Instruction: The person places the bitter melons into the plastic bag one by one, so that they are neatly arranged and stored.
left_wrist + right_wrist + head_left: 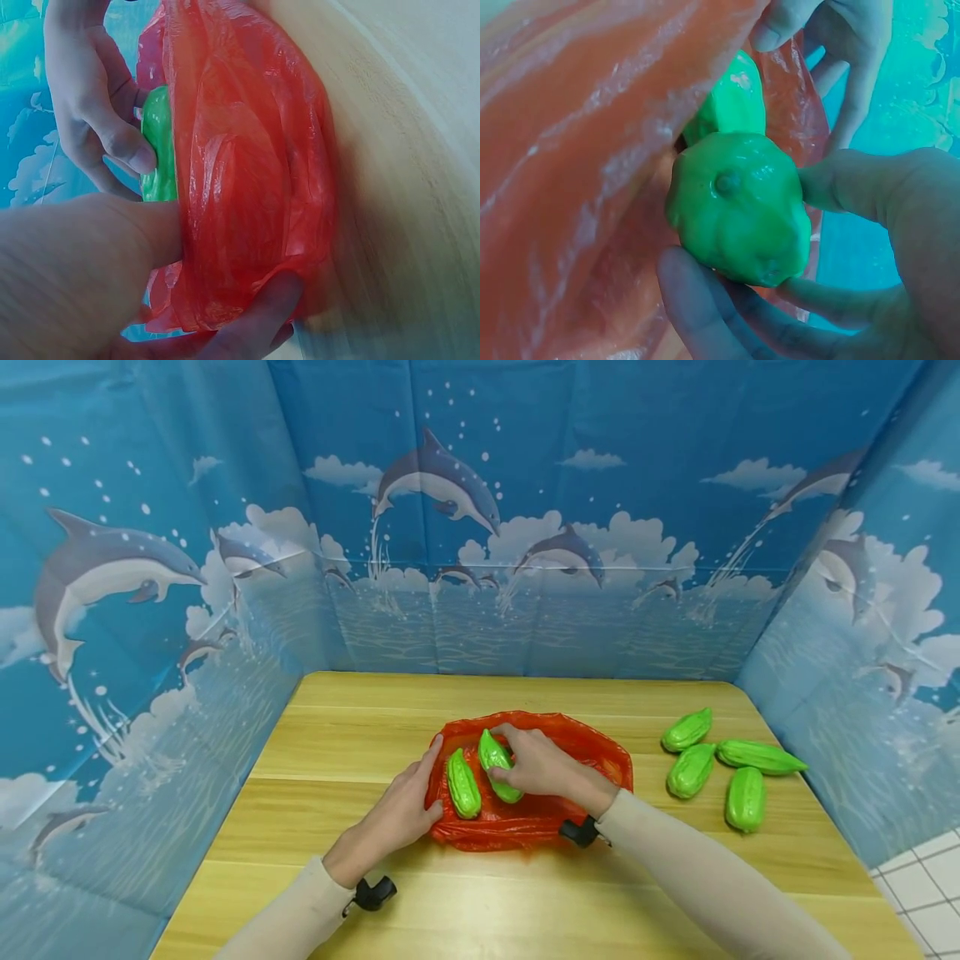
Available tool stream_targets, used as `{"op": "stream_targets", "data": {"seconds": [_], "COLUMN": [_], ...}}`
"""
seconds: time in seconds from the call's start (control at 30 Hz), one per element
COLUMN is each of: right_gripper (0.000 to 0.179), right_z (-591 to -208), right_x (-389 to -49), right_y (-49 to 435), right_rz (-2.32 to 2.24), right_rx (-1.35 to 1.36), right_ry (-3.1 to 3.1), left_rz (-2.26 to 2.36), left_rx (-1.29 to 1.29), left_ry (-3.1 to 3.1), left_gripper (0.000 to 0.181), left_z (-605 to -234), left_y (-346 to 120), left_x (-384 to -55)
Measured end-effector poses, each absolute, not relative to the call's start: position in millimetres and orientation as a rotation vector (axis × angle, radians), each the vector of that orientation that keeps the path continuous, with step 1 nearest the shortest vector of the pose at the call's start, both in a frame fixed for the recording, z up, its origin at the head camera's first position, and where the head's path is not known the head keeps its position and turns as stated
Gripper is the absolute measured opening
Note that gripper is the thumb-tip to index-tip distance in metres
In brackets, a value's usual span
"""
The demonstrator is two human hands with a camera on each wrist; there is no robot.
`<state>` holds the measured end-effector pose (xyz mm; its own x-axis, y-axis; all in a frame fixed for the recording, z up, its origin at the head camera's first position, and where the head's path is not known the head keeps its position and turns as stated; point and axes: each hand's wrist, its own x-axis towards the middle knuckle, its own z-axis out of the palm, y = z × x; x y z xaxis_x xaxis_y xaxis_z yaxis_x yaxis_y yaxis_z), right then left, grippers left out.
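A red plastic bag (525, 833) lies open in the middle of the table. Inside it, toward the left, rests a glossy green ridged gourd (464, 785). My right hand (542, 762) holds a second green gourd (495, 764) over the bag's opening, thumb on one side and fingers on the other. In the right wrist view its blunt end (735, 206) faces the camera, with the first gourd (739, 97) partly hidden behind. My left hand (401, 806) grips the bag's left rim; the left wrist view has fingers (259, 319) against the red film (240, 187).
Several more green gourds (746, 800) lie in a loose group on the right side of the wooden table (337, 710). Blue sheets printed with dolphins (442, 485) stand along the back and both sides. White tiles (926, 893) show at lower right.
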<state>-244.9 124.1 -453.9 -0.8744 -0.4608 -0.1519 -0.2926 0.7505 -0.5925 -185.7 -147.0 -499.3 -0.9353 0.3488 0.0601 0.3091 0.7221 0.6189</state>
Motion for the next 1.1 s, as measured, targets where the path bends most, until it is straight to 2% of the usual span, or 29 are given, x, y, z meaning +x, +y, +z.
{"op": "stream_targets", "data": {"seconds": [1.1], "right_gripper": [0.078], "right_z": [-464.8], "right_x": [-244.0], "right_y": [111.7], "right_rz": [-0.761], "right_rx": [-0.502], "right_ry": [2.589], "left_rz": [1.051], "left_rx": [0.558], "left_ry": [2.836], "left_gripper": [0.105], "left_z": [-501.6], "left_y": [-145.7], "left_x": [-184.1]}}
